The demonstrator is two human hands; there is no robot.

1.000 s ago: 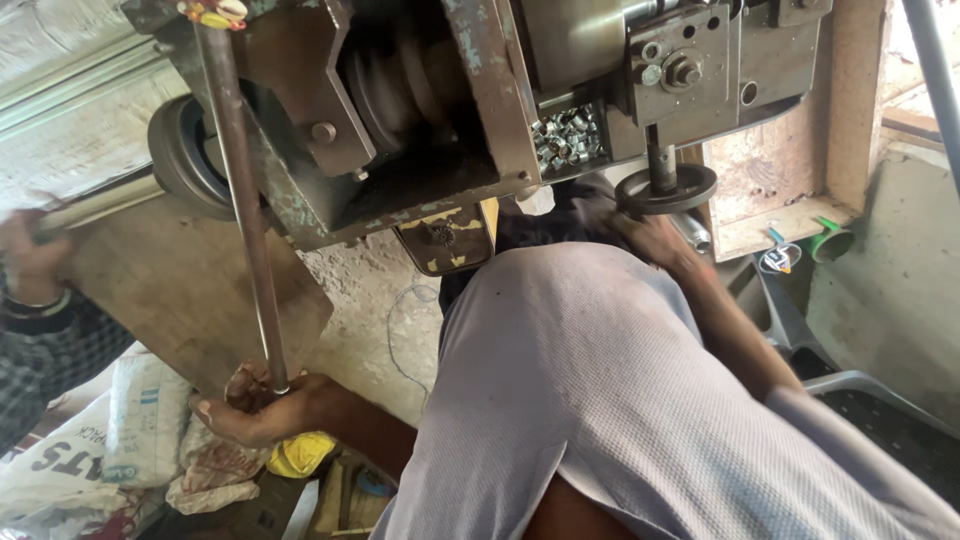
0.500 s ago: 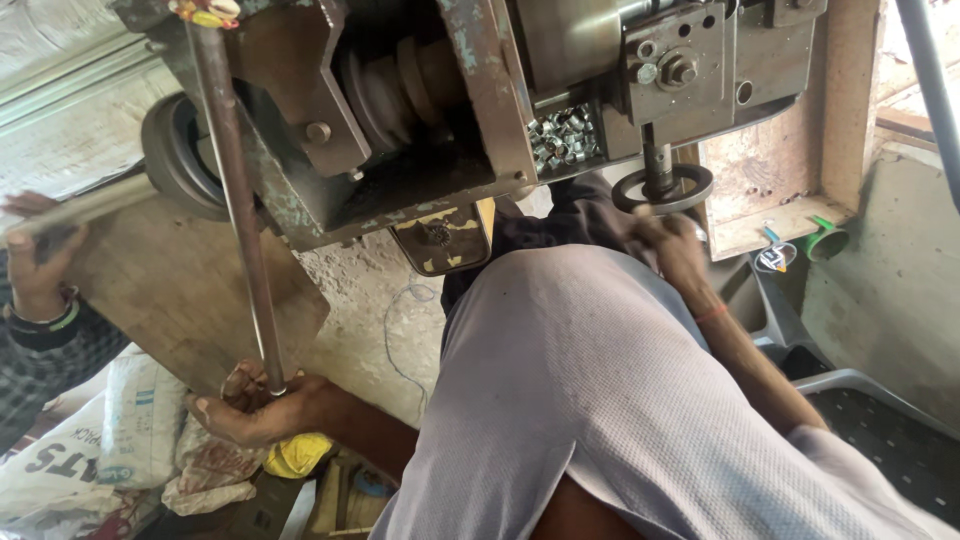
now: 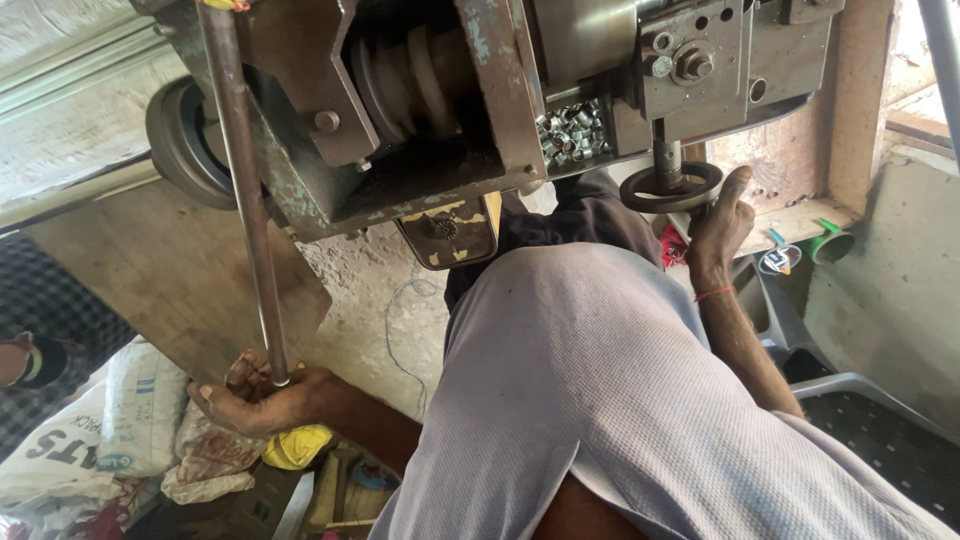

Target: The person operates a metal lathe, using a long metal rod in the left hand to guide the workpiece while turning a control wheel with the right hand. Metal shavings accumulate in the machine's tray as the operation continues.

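Steel and worn paint fill the top of the view: a heavy belt-driven machine point(image 3: 440, 110) looms over the person's grey-shirted back. Lower left, the left hand point(image 3: 262, 398) has its grip wrapped around the foot of a long steel rod point(image 3: 245, 190). Upper right, the right hand point(image 3: 722, 222) rests against the small black handwheel point(image 3: 670, 186), fingers loosely spread, not clenched. It looks like an adjusting step: rod steadied, wheel needing a firm turn.
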